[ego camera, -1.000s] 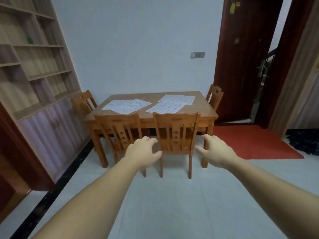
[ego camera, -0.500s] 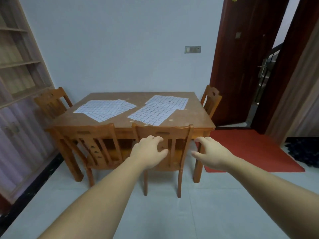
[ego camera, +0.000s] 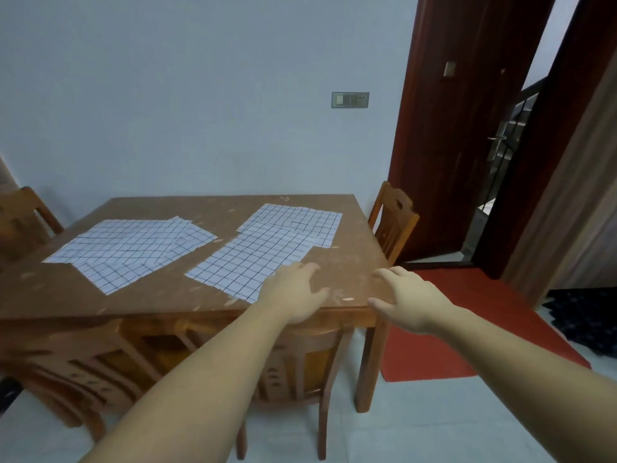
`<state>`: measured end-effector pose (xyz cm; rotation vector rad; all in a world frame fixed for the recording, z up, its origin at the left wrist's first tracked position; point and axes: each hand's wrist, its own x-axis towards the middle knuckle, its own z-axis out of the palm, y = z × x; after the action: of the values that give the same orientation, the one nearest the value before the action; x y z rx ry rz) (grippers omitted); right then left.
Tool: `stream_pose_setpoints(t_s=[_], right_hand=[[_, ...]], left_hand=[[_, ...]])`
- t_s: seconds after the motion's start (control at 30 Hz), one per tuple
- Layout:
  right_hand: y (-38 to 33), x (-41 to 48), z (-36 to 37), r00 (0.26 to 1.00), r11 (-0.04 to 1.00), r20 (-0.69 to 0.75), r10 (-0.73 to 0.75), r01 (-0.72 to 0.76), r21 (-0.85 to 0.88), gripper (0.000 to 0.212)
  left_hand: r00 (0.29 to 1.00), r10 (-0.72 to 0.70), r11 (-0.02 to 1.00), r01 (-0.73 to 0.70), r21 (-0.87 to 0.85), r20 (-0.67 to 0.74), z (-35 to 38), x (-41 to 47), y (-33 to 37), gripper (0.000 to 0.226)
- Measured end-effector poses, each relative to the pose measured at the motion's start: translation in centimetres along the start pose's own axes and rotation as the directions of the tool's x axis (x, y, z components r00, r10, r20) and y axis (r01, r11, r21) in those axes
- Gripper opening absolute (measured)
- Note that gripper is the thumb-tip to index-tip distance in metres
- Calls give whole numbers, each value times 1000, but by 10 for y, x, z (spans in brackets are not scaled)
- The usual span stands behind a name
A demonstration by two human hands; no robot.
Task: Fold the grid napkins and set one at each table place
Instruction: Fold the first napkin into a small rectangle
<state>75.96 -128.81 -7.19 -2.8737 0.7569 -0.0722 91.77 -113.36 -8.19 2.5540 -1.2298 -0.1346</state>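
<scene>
- Broadly, the table (ego camera: 50, 295) fills the view ahead of both sets of fingertips. Its near edge runs under the left palm, and its near right corner lies just below the right fingers (ego camera: 387, 272).
- The near chair (ego camera: 300, 362) is tucked in below both wrists, so we judge any reach has to go over its back. The red mat (ego camera: 467, 329) and open floor lie right of the right fingers, which looks like the roomiest way round to the end chair (ego camera: 394, 222).
- The left heap (ego camera: 133, 245) of grid napkins lies well left of the left fingers (ego camera: 309, 267), flat and unfolded, with its sheets overlapping askew.
- The near napkin (ego camera: 253, 259) lies spread out with its right edge just beside the left fingertips. We cannot tell whether they touch it.
- The far napkin (ego camera: 300, 222) lies beyond those fingertips, overlapped by the near one.
- Bare wood shows between the two hands, and we judge it a handy spot for folding.
- The left hand (ego camera: 293, 295) hangs over the near edge, fingers spread and relaxed, gripping nothing. We take it to be placed to catch that napkin's edge.
- The right hand (ego camera: 407, 302) hovers over the corner, fingers loosely fanned and empty.
- No napkin is folded yet, and no place is set.
</scene>
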Motion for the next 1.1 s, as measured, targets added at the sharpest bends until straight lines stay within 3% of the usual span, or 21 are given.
stream_pose_setpoints(t_s=[0.23, 0.5, 0.83, 1.1], right_hand=[[101, 129, 7, 998, 997, 8, -70, 69, 41, 62], [191, 273, -17, 990, 982, 35, -137, 131, 137, 61], [201, 426, -6, 966, 956, 36, -257, 249, 155, 66], [197, 556, 70, 950, 967, 193, -244, 223, 122, 65]], left_hand=[[999, -43, 994, 42, 98, 8, 35, 137, 34, 56], [976, -218, 971, 216, 101, 8, 51, 270, 66, 55], [942, -334, 942, 335, 23, -41, 69, 388, 32, 55], [906, -419, 901, 422, -95, 51, 139, 487, -40, 54]])
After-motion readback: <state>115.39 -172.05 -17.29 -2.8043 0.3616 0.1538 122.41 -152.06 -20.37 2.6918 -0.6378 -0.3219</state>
